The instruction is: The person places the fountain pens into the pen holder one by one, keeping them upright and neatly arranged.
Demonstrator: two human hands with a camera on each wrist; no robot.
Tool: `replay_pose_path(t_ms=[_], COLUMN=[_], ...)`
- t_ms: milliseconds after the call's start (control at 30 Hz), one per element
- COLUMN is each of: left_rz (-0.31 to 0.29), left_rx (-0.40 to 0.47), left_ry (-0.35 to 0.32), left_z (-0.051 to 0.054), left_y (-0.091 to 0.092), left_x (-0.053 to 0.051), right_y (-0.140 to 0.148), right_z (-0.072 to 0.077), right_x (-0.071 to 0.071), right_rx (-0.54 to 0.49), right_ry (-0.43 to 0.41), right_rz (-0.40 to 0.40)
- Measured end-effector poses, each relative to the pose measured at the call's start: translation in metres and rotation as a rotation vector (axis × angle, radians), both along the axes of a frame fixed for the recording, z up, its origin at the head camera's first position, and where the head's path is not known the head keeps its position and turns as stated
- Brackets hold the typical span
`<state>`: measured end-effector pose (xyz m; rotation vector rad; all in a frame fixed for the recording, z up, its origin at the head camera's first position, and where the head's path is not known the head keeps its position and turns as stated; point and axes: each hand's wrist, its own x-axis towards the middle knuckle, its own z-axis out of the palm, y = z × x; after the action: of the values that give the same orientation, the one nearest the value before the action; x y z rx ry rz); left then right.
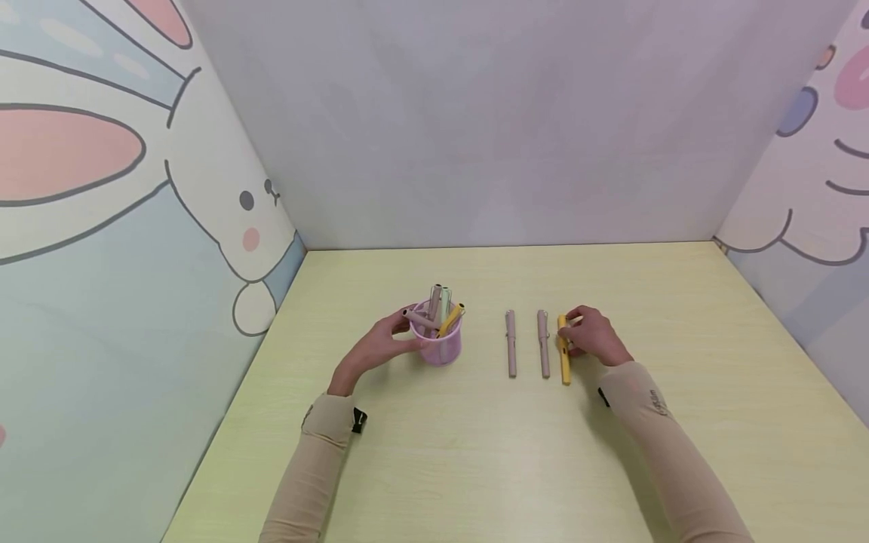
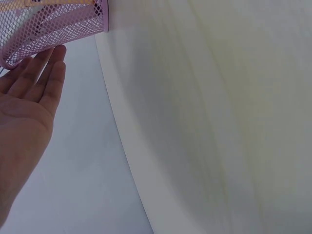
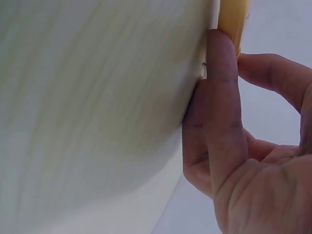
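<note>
"At the frame's centre, what does the left hand (image 1: 380, 343) hold?"
"A pink mesh cup (image 1: 441, 351) of assorted pens (image 1: 433, 305), thumb and fingers curved round its side."
"And right of centre?"
"The right hand (image 1: 593, 335), nearly closed, pinches a yellow pen (image 1: 565, 360); contact with the worktop (image 1: 475, 452) is unclear. Two mauve pens (image 1: 511, 345) lie frame-left of it, apart."
</note>
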<state>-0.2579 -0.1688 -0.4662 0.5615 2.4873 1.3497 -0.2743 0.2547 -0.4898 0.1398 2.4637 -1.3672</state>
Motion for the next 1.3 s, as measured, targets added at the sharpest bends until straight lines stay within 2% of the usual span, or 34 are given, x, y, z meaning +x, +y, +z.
replay_pose_path(t_ms=[367, 733, 1033, 1300], left_rz=[0.005, 0.008, 0.008, 0.010], left_rx=[-0.002, -0.002, -0.002, -0.005], left_ry=[-0.011, -0.006, -0.003, -0.007], left_z=[0.000, -0.001, 0.000, -0.001], left_y=[0.001, 0.001, 0.002, 0.002], left_x=[-0.001, -0.002, -0.003, -0.003], right_y=[0.006, 0.009, 0.010, 0.014], right_z=[-0.006, 0.002, 0.007, 0.009], right_x=[-0.002, 0.001, 0.005, 0.008], right_rx=[-0.090, -0.133, -0.149, -0.236], right_ry=[0.025, 0.036, 0.091, 0.193], right_rz=[-0.011, -0.026, -0.027, -0.021])
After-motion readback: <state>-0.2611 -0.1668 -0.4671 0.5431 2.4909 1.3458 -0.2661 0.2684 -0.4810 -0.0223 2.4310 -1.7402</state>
